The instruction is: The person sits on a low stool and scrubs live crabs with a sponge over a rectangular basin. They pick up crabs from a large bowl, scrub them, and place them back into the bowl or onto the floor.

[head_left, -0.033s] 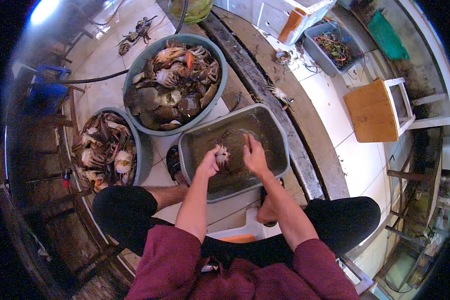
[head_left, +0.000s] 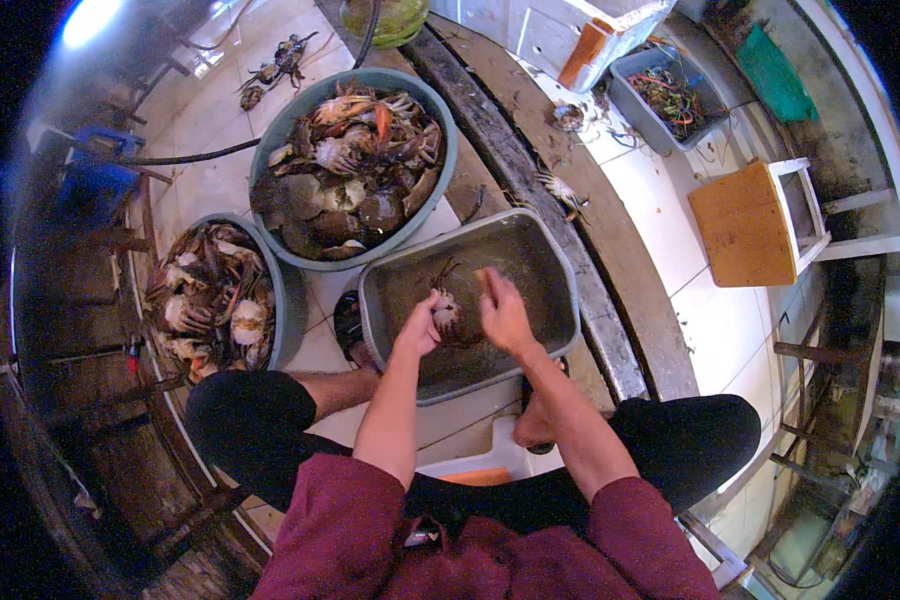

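In a grey rectangular tub (head_left: 555, 310) of murky water, my left hand (head_left: 422, 322) grips a crab (head_left: 446, 308) with a pale underside and dark legs, near the middle left of the tub. My right hand (head_left: 502, 315) is closed just to the right of the crab, above the water, round a small tan object (head_left: 483, 275) that I cannot make out. Behind and to the left stand a round tub (head_left: 270, 240) heaped with crabs and loose shells, and a second round tub (head_left: 288, 330) full of crabs.
Loose crabs (head_left: 565, 195) lie on the floor beside a dark gutter (head_left: 600, 330). A grey bin (head_left: 620, 85) of tangled strands, a white box (head_left: 530, 30), a wooden stool (head_left: 730, 230) and a hose (head_left: 200, 158) are around. A white tray (head_left: 510, 450) is between my legs.
My right hand has moved slightly left and down, toward the crab. My left hand and the crab are almost unchanged.
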{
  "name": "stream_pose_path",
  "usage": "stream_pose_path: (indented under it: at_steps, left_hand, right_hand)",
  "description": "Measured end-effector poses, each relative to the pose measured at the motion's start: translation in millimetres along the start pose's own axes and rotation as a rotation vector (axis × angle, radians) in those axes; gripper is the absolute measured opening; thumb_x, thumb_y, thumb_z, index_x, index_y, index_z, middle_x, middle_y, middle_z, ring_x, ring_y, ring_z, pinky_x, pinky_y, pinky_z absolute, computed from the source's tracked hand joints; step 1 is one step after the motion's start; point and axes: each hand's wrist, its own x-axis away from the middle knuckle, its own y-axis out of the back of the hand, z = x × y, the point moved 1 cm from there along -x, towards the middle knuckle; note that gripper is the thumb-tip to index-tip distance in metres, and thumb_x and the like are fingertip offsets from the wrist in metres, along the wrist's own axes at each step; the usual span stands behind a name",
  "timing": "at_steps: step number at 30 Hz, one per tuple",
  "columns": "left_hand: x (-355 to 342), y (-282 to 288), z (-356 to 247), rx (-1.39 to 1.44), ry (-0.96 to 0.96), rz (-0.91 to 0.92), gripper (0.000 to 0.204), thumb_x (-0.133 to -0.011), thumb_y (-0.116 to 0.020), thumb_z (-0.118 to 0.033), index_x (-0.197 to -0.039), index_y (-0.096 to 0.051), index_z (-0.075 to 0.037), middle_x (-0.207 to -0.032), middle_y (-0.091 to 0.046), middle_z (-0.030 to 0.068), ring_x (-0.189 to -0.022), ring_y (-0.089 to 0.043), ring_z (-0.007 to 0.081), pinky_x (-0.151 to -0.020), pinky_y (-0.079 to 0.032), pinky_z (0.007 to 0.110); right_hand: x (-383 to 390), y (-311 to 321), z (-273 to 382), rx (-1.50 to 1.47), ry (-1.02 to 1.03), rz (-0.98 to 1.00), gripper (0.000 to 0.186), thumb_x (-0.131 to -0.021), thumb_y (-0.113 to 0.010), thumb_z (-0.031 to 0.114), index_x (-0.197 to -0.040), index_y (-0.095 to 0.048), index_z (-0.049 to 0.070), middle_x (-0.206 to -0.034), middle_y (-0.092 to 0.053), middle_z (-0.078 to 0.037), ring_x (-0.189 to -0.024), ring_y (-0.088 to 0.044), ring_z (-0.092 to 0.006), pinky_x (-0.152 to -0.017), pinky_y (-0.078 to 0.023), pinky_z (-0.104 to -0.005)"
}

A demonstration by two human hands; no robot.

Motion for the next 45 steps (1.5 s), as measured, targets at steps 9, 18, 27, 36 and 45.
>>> stream_pose_path:
  at_steps: [9, 18, 27, 36, 45]
  left_hand:
    - [39, -43, -3, 0.198, -0.053, 0.093, 0.038, -0.098, -0.040, -0.041, -0.107, -0.060, -0.010, -0.104, -0.066, 0.0060, -0.098, -0.061, 0.0237, -0.091, -0.046, 0.042]
    - [41, -43, 0, 0.112, -0.110, -0.025, 0.034, -0.100, -0.039, -0.038, -0.106, -0.056, -0.009, -0.100, -0.063, 0.0073, -0.093, -0.060, 0.0224, -0.082, -0.048, 0.040]
    - [0, 19, 34, 0.027, -0.104, -0.069, 0.026, -0.095, -0.052, -0.035, -0.101, -0.061, -0.011, -0.098, -0.065, 0.0051, -0.083, -0.063, 0.0225, -0.078, -0.051, 0.038]
    - [-29, 44, 71, 0.302, 0.063, -0.017, 0.036, -0.092, -0.051, -0.046, -0.101, -0.062, -0.012, -0.094, -0.066, 0.0053, -0.086, -0.061, 0.0240, -0.075, -0.050, 0.041]
    - [-2, 16, 55, 0.245, 0.123, -0.002, 0.055, -0.093, -0.033, -0.059, -0.109, -0.060, -0.013, -0.101, -0.065, 0.0057, -0.098, -0.058, 0.0250, -0.093, -0.042, 0.042]
  right_hand:
    - [21, 24, 53, 0.435, 0.238, 0.179, 0.051, -0.078, -0.057, 0.005, -0.129, -0.054, 0.014, -0.126, -0.051, -0.023, -0.100, -0.055, -0.0416, -0.087, -0.046, -0.0479]
    - [17, 29, 51, 0.407, 0.383, 0.174, 0.046, -0.076, -0.055, 0.004, -0.121, -0.060, 0.013, -0.116, -0.055, -0.021, -0.097, -0.056, -0.0408, -0.086, -0.046, -0.0482]
    - [28, 10, -79, 0.485, -0.009, 0.214, 0.042, -0.082, -0.052, 0.005, -0.122, -0.055, 0.017, -0.115, -0.055, -0.018, -0.099, -0.055, -0.0454, -0.085, -0.049, -0.0495]
    - [27, -29, -31, 0.005, 0.218, 0.533, 0.043, -0.081, -0.060, 0.004, -0.123, -0.059, 0.010, -0.122, -0.057, -0.024, -0.119, -0.051, -0.0408, -0.100, -0.042, -0.0430]
    - [24, -35, -6, 0.053, 0.388, 0.509, 0.045, -0.075, -0.054, -0.001, -0.119, -0.060, 0.009, -0.105, -0.058, -0.024, -0.097, -0.055, -0.0445, -0.086, -0.045, -0.0466]
